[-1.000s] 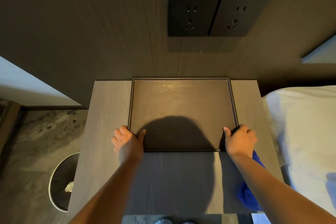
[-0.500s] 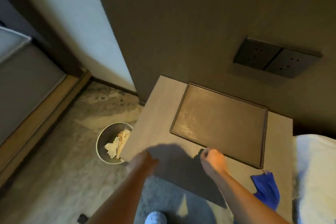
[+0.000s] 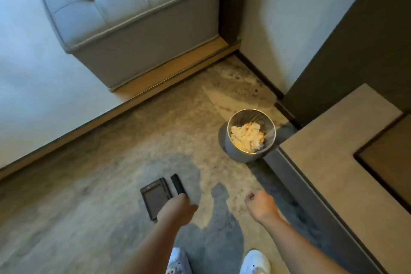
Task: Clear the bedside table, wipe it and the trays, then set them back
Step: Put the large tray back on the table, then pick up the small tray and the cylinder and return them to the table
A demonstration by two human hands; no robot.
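Observation:
A small dark tray [image 3: 154, 196] lies on the carpet, with a slim black remote-like bar [image 3: 177, 184] beside it. My left hand [image 3: 178, 210] reaches down over the tray's right corner and the bar's near end; its fingers are hidden, so I cannot tell its grip. My right hand [image 3: 260, 204] hangs in a loose fist with nothing in it. The bedside table [image 3: 329, 162] stands at the right, with the large dark tray [image 3: 389, 158] lying on it at the frame's edge.
A round bin [image 3: 231, 147] holding crumpled paper stands on the floor against the table's left side. A grey tufted bench [image 3: 133, 13] on a wooden plinth fills the upper left. My white shoes [image 3: 254, 261] show at the bottom.
The view swung left from the table to the floor. Both hands left the large tray, which stays on the table; the left hand now reaches toward the small tray on the carpet.

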